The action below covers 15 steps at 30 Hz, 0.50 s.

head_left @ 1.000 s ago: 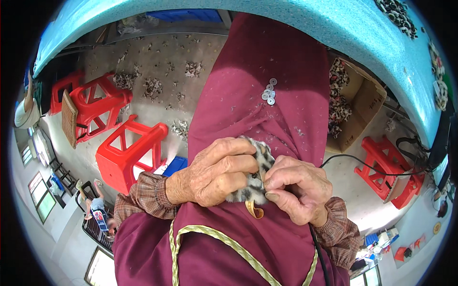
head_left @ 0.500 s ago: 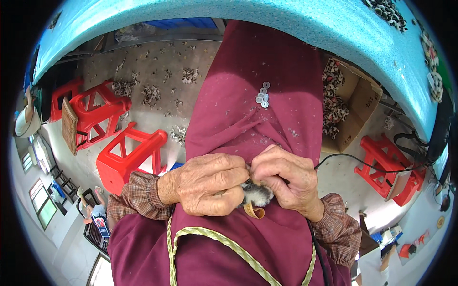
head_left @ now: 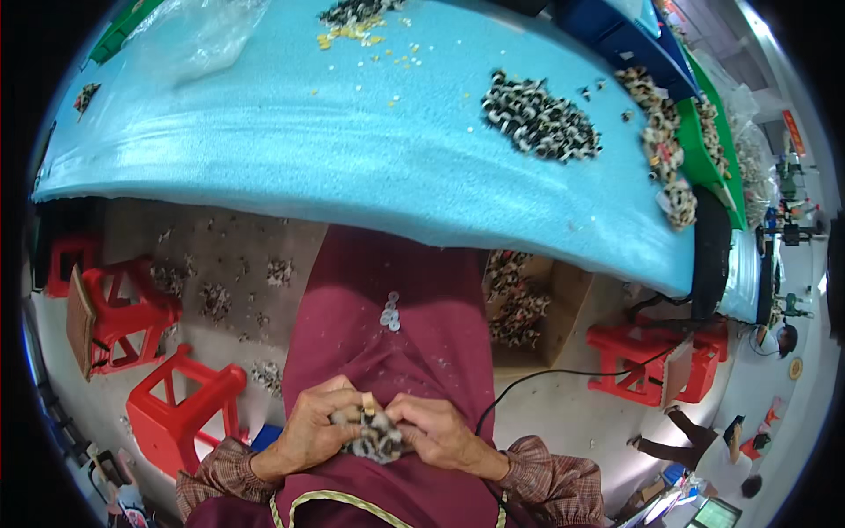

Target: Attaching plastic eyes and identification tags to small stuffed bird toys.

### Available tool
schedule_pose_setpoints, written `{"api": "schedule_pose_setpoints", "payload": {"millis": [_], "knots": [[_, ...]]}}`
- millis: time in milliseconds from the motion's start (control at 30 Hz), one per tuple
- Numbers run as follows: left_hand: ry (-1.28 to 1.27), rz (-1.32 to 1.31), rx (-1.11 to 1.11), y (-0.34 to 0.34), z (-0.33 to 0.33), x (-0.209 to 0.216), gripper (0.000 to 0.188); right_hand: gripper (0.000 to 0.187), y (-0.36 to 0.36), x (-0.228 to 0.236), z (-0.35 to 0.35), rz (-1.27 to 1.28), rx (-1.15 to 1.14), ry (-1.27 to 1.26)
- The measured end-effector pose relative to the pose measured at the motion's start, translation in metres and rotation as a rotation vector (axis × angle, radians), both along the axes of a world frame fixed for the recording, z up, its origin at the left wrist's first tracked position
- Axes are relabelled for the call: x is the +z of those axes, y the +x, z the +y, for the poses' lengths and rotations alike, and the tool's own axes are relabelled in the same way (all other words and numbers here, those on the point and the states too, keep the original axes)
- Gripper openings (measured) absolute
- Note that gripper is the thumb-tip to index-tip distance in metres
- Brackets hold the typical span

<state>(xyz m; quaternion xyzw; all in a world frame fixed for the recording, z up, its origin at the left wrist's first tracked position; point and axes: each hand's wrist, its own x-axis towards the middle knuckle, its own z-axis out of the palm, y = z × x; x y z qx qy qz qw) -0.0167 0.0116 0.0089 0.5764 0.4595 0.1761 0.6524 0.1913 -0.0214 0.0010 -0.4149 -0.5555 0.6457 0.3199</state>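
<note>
The little bunch of black-and-white pieces (head_left: 377, 437) could slip and fall onto the maroon apron (head_left: 387, 370), because both hands pinch it right over the lap and some bits stick out loose. The left hand (head_left: 312, 431) curls its fingers tight around the bunch. The right hand (head_left: 436, 431) has its fingers bent shut on the other side. A small tan piece (head_left: 368, 403) pokes up between the thumbs, just below the white discs (head_left: 390, 314) on the apron
</note>
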Motion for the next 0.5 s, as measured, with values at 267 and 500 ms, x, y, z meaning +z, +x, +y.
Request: {"api": "schedule_pose_setpoints", "payload": {"millis": [267, 500], "knots": [[0.116, -0.064, -0.035, 0.005, -0.008, -0.006, 0.024, 0.016, 0.029, 0.016, 0.029, -0.172, 0.225, 0.423], [0.166, -0.114, -0.138, 0.015, 0.001, -0.025, 0.022, 0.009, 0.11, 0.073, 0.123, -0.563, -0.546, 0.465]]}}
